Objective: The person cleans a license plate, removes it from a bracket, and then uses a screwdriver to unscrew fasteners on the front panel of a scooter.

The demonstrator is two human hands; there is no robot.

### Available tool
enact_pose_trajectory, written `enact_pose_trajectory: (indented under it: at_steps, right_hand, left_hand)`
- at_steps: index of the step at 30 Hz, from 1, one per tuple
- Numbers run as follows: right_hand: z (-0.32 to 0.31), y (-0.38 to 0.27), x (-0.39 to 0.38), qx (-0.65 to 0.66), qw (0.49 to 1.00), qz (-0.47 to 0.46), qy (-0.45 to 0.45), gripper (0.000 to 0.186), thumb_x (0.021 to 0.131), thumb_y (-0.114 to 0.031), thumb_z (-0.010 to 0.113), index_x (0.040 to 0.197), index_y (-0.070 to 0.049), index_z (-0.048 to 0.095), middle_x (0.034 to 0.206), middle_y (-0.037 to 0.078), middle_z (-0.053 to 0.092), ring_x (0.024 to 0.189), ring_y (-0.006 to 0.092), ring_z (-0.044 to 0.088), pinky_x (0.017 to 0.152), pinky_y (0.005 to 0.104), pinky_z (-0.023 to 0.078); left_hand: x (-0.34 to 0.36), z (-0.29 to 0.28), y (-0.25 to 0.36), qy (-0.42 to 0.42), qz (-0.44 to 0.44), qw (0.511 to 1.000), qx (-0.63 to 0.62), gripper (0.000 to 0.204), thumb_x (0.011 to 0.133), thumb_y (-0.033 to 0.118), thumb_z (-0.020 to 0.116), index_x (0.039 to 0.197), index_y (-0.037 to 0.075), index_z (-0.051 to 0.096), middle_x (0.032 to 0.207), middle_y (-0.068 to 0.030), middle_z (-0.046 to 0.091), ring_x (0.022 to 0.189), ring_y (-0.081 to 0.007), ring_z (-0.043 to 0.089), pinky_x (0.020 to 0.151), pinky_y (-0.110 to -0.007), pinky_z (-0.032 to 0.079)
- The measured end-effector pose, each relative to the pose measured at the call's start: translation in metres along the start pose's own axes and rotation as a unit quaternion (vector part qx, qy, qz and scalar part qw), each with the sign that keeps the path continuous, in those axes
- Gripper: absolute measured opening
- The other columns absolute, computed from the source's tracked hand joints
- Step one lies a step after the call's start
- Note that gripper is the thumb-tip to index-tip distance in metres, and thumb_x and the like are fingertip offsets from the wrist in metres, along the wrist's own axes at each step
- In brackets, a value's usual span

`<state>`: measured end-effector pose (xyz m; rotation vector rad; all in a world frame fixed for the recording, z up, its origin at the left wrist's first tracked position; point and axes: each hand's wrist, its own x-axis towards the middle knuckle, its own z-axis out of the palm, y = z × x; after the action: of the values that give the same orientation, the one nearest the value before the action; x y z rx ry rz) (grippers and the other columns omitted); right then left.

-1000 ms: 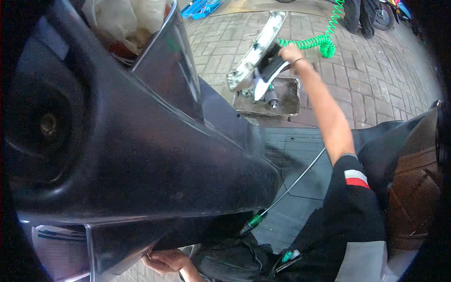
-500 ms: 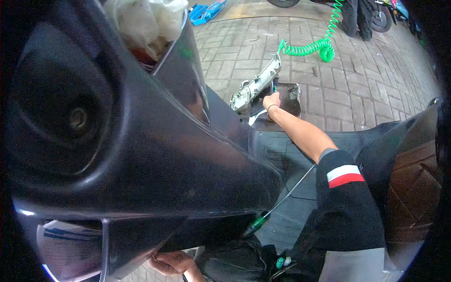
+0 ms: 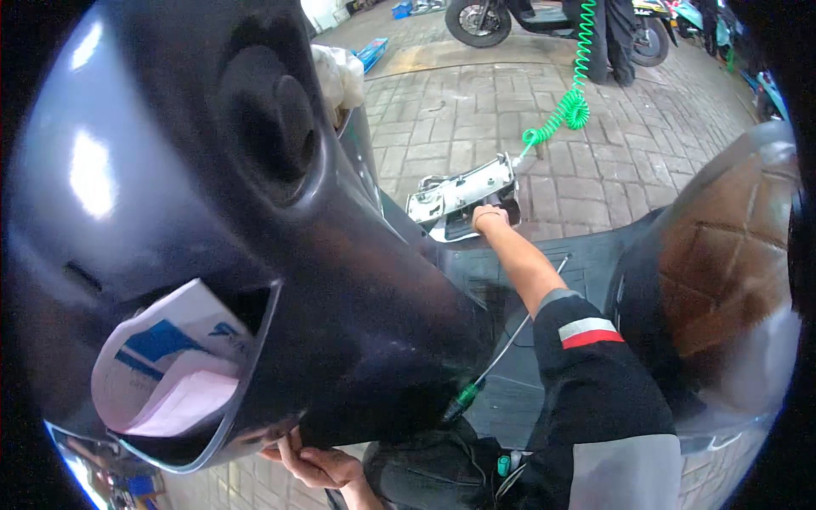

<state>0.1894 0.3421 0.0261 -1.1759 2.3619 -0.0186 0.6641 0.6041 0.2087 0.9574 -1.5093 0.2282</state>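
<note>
My right arm stretches across the scooter's dark floorboard (image 3: 501, 408) to the far side. There my right hand (image 3: 490, 219) is closed among a long white panel (image 3: 463, 191) and dark parts on the paving; what it grips is hidden. A green coiled hose (image 3: 565, 115) runs down to the panel's right end. Low in front, my left hand (image 3: 316, 463) curls its fingers at the bottom edge of the scooter's dark front panel (image 3: 374, 357). Between my arms, a long screwdriver (image 3: 465, 398) with a green handle leans across the floorboard.
Folded papers (image 3: 187, 365) fill the front panel's pocket at left. The brown quilted seat (image 3: 722, 263) rises at right. Beyond, a person's dark trousers (image 3: 612, 42) stand near a parked motorbike (image 3: 478, 21). A blue case (image 3: 371, 55) lies on the brick paving (image 3: 612, 170).
The view has shifted, showing more of the front panel and its papers. The white panel appears less steep, its right end lower. Both hands stay near the same parts.
</note>
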Motion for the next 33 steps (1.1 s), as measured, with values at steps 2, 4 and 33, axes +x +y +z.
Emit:
enact_pose_trajectory:
  at_steps: [2,4,33]
  right_hand:
    - [-0.015,0.012,-0.018,-0.027,0.997,-0.051,0.059,0.042,0.089,-0.023,0.062,0.129,-0.009,0.067,0.137,0.015,0.062,0.117,0.0373,0.065,0.088,0.0587,0.056]
    - [-0.037,0.015,-0.045,-0.046,0.989,-0.106,0.089,0.043,0.087,-0.024,0.061,0.126,-0.009,0.067,0.131,0.018,0.065,0.113,0.039,0.067,0.09,0.0565,0.055]
    - [0.02,0.038,-0.585,0.325,0.9,-0.057,0.284,0.028,0.081,-0.004,0.066,0.11,-0.006,0.062,0.097,0.019,0.069,0.09,0.0327,0.071,0.08,0.0385,0.053]
  left_hand:
    - [0.001,0.003,0.007,-0.025,-0.005,0.999,-0.019,0.047,0.111,0.024,0.027,0.137,-0.01,0.046,0.129,-0.027,0.061,0.121,-0.0335,0.06,0.111,-0.047,0.04]
    - [0.005,0.002,0.012,-0.068,-0.023,0.995,-0.074,0.047,0.111,0.023,0.026,0.138,-0.009,0.044,0.126,-0.0274,0.063,0.122,-0.0344,0.06,0.113,-0.048,0.036]
    - [-0.085,-0.149,0.006,-0.232,-0.719,0.417,-0.505,0.022,0.105,0.012,0.043,0.114,-0.004,0.054,0.081,-0.0032,0.042,0.073,-0.0162,0.04,0.071,-0.034,0.041]
